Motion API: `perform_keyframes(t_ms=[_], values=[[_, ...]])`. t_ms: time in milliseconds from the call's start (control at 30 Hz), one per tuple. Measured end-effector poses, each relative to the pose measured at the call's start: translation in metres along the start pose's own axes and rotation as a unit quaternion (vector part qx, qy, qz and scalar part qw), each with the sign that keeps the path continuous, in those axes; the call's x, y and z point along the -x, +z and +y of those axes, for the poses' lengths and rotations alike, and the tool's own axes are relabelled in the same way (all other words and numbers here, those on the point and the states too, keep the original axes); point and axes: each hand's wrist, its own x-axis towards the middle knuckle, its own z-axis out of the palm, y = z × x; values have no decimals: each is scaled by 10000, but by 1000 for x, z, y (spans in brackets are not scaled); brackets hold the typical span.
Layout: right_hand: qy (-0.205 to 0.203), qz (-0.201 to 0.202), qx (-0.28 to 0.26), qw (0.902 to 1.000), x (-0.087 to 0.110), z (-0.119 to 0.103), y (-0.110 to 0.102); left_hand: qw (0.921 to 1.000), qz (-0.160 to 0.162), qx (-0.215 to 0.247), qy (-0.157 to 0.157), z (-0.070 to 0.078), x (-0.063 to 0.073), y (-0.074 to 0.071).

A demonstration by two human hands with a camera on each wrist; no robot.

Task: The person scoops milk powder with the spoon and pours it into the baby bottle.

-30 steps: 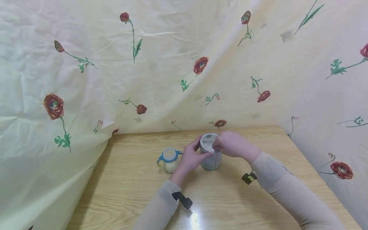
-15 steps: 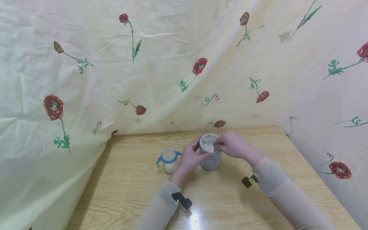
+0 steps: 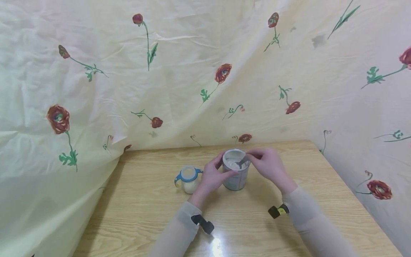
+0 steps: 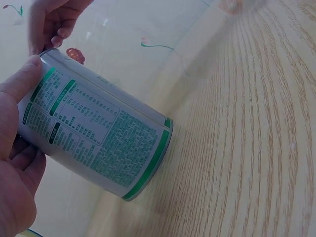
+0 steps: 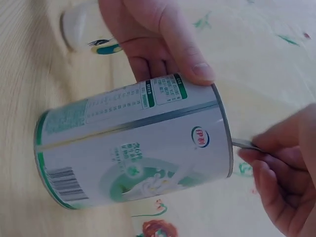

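A milk powder tin (image 3: 236, 181) stands upright on the table, its top uncovered and white powder (image 3: 230, 163) inside. Around its left side curls my left hand (image 3: 213, 176), the thumb near the rim; the left wrist view shows that thumb (image 4: 22, 79) against the printed wall. My right hand (image 3: 269, 166) is at the right of the rim and pinches the thin grey handle of a scoop (image 3: 243, 161). The scoop's head is down in the tin, at the powder. In the right wrist view only a short piece of the handle (image 5: 243, 144) shows past the rim.
Left of the tin, close to my left wrist, stands a baby bottle (image 3: 190, 185) with a blue two-handled collar. The wooden table (image 3: 144, 214) meets a flowered cloth (image 3: 179, 89) at the back and sides.
My right hand has shifted right and back from over the tin's mouth, and its fingers have extended. The scoop handle, hidden before, now shows. My left hand has stayed on the tin.
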Motion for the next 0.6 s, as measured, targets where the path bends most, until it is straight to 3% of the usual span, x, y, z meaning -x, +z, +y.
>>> perform_keyframes(t_ms=[100,200,467,533,600], values=[[467,683,-598,9948,10,9,1,9999,31,-14,-97,2,1,1],[925,1088,-1337,9807,19,19,4,9999,52,44,-130,3,2,1],[1814,1488,-2954,9261,32,34,13,9997,12,242,-78,-1,2,3],[1836,1651,-3097,9182,31,36,15,9997,-11,257,-46,-2,1,3],[1805,1731,-3108,9170,31,38,18,9997,-7,253,-12,-3,1,3]])
